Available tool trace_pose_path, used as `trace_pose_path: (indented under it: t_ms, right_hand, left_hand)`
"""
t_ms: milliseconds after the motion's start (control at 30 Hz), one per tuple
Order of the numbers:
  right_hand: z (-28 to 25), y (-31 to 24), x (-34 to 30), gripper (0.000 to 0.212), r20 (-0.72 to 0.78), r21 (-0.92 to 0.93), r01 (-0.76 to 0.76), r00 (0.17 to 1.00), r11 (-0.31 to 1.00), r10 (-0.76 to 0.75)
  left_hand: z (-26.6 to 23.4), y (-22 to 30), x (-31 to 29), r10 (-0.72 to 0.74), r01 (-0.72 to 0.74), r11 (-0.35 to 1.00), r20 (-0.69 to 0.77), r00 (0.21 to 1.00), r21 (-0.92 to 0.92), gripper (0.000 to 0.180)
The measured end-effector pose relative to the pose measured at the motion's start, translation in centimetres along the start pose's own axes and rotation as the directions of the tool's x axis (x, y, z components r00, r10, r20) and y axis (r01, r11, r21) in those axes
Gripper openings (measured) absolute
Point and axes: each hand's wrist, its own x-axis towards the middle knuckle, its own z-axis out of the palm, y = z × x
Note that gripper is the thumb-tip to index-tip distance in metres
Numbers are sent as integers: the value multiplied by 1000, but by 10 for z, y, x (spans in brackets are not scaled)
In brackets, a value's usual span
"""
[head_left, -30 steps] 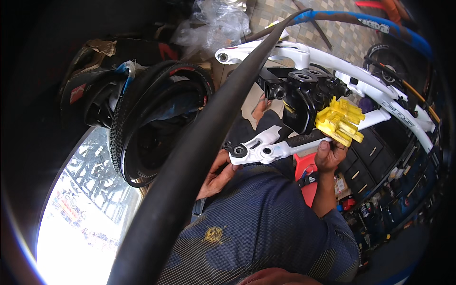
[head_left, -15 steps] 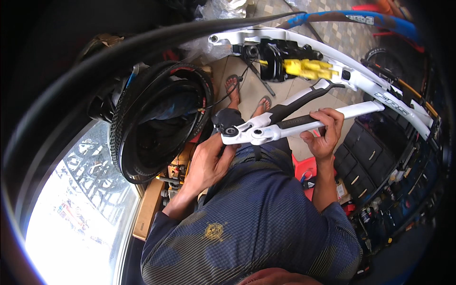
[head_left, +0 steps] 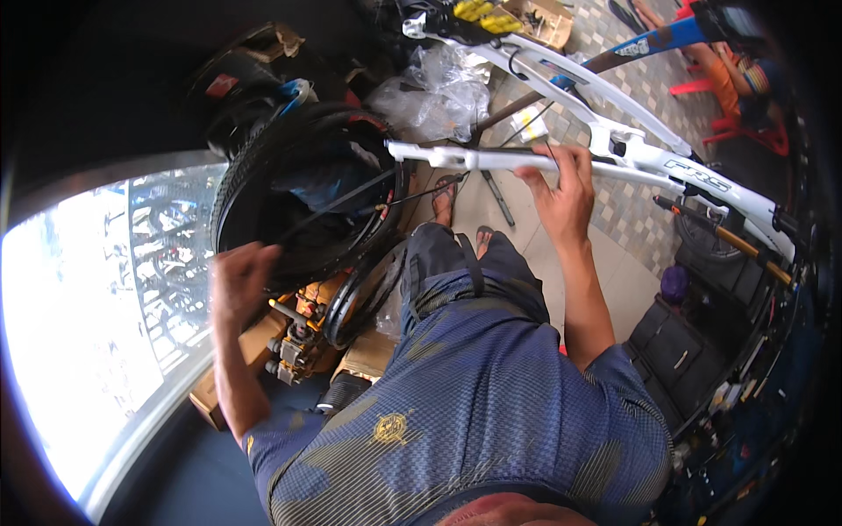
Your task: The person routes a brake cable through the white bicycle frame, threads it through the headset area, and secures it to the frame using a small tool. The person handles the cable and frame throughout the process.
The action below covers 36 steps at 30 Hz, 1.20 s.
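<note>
A white bicycle frame (head_left: 728,188) stretches across the upper right, with a white rear stay (head_left: 495,160) reaching toward the middle. My right hand (head_left: 566,197) is closed on this stay, thumb on the near side and fingers over the top. A short dark strand rises by its fingertips. Out to the left, my left hand (head_left: 241,276) is blurred, its fingers curled. From it a thin black cable (head_left: 342,203) runs taut toward the stay's left end; the exact point where they meet is unclear.
Bicycle tyres (head_left: 230,202) stand left of the stay, above an orange-and-grey device (head_left: 303,337). Clear plastic wrapping (head_left: 438,96) and a cardboard box (head_left: 554,26) lie beyond. A blue tube (head_left: 645,46) crosses behind the frame. A person (head_left: 724,74) sits far right, above a black case (head_left: 675,351).
My left hand has left the frame's joint and swung out left. The right hand has moved up and forward, now on the stay. The white stay has shifted away from my body.
</note>
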Motion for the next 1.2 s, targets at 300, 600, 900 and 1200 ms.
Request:
trace_pose_path:
  t_ms: [300,600,900,1200]
  right_hand:
    - [6,11,1,53,55,57,6,998,998,-10]
    - [-47,-87,-81,31,-36,351,366,925,862,-378]
    - [-128,-108,-232,54,219,824,24,909,567,-356]
    - [-212,-20,-279,37,161,517,62,972,854,-169]
  left_hand:
    - [-110,-42,-397,-424,82,901,-827,370,-426,41]
    - [91,58,-365,-580,-102,772,-760,292,-628,39]
    - [305,190,-249,-297,-222,524,-420,858,-823,30]
    - [361,242,-243,344,-335,638,-132,930,-693,38]
